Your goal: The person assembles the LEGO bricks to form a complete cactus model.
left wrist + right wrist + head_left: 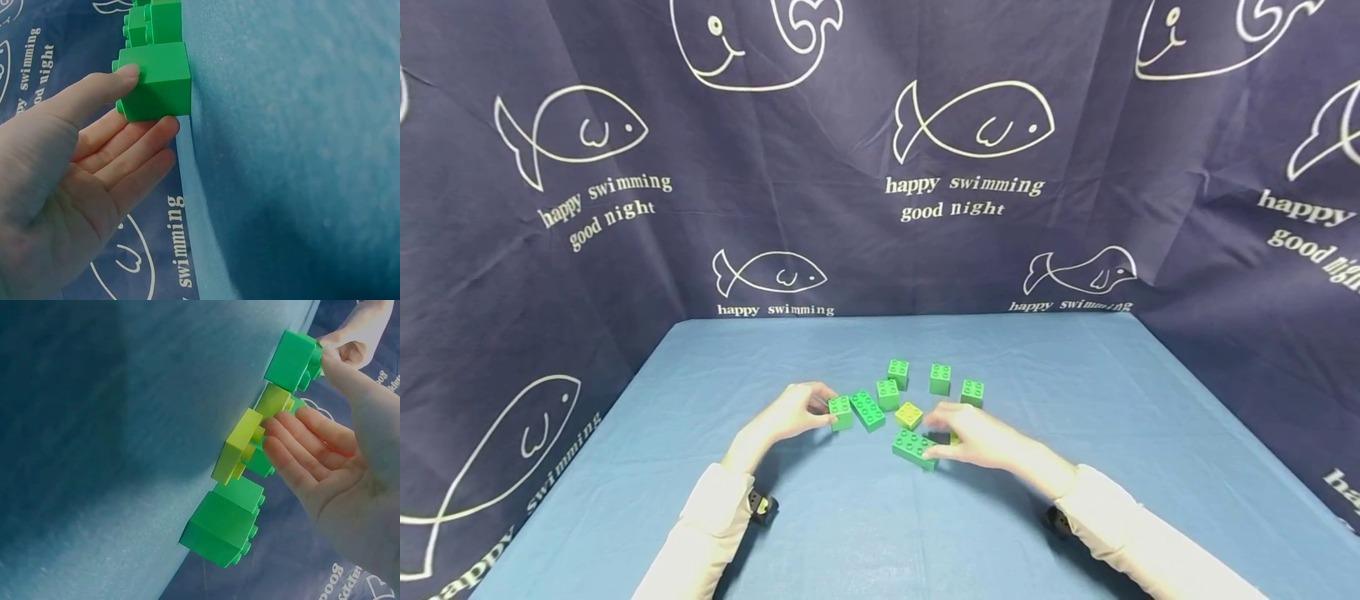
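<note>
My left hand (792, 410) is at a square green brick (841, 413), left of the other bricks. In the left wrist view, the thumb lies against one side of this brick (159, 81) and the fingers are around its far side. My right hand (976, 435) is over the right part of the group, its thumb touching the studded end of a long green brick (912, 447). Its other fingers stretch out near a yellow brick (239, 447) and grip nothing. In the head view that hand mostly hides this yellow brick. A yellow-green square brick (909, 415) lies between the hands.
A second long green brick (867, 411) lies beside the left hand's brick. Behind it stand square green bricks (887, 394), (898, 373), (940, 378), and one (972, 392) behind the right hand. Blue cloth (850, 533) covers the table, with dark fish-print curtains (865, 250) around it.
</note>
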Tool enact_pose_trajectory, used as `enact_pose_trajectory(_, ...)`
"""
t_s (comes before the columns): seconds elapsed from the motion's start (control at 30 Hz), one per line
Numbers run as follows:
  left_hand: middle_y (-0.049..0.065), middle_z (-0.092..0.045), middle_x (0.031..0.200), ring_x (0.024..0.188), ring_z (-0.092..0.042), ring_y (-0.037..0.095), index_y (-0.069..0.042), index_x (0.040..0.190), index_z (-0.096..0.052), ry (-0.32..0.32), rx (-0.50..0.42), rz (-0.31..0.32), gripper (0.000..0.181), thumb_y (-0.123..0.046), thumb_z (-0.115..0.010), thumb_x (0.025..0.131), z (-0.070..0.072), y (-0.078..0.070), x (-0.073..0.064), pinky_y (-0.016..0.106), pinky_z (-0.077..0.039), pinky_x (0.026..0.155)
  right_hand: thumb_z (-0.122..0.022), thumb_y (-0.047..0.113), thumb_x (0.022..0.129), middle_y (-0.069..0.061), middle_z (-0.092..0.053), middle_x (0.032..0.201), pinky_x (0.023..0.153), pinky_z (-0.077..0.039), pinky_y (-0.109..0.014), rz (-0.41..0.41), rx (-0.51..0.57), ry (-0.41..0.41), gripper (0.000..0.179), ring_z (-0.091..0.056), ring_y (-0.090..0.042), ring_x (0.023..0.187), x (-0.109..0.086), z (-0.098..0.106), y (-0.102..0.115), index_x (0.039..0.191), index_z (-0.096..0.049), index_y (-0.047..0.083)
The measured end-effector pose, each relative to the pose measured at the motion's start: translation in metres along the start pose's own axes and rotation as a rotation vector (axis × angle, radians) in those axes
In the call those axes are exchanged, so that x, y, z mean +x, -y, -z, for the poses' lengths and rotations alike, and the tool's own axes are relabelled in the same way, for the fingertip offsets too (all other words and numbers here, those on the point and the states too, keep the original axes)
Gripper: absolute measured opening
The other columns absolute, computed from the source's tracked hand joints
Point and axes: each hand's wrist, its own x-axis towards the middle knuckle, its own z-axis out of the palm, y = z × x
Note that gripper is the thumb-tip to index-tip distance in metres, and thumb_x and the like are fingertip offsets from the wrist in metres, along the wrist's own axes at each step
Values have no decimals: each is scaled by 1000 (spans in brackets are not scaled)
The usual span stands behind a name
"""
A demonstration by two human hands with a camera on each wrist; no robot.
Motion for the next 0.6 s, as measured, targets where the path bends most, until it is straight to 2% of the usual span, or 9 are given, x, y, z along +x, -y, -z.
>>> enact_pose_trajectory(0.2, 13, -70, 94, 82, -69, 21, 0, 103, -62, 8, 3, -4, 28, -12, -73, 80, 0, -1, 1, 29, -56, 74, -73, 30, 80, -2, -62, 86, 76, -53, -27, 78, -6, 34, 31, -60, -14, 80, -1, -4, -3, 98, -67, 6)
enact_pose_trajectory(0.33, 13, -70, 94, 83, -69, 22, 1, 103, -62, 15, -5, 1, 28, -12, -73, 80, 0, -1, 0, 30, -56, 76, -73, 26, 80, -1, -62, 85, 75, -52, -24, 110, -23, 38, 28, -58, -13, 79, -1, -6, -5, 98, -67, 5)
enact_pose_trajectory(0.6, 15, -69, 95, 85, -69, 25, 2, 104, -61, 30, -41, 0, 29, -9, -72, 80, 0, 1, 1, 31, -56, 77, -70, 17, 81, -4, -62, 90, 76, -52, -24, 91, -28, 59, 33, -57, -13, 81, 0, -3, -6, 109, -65, 0)
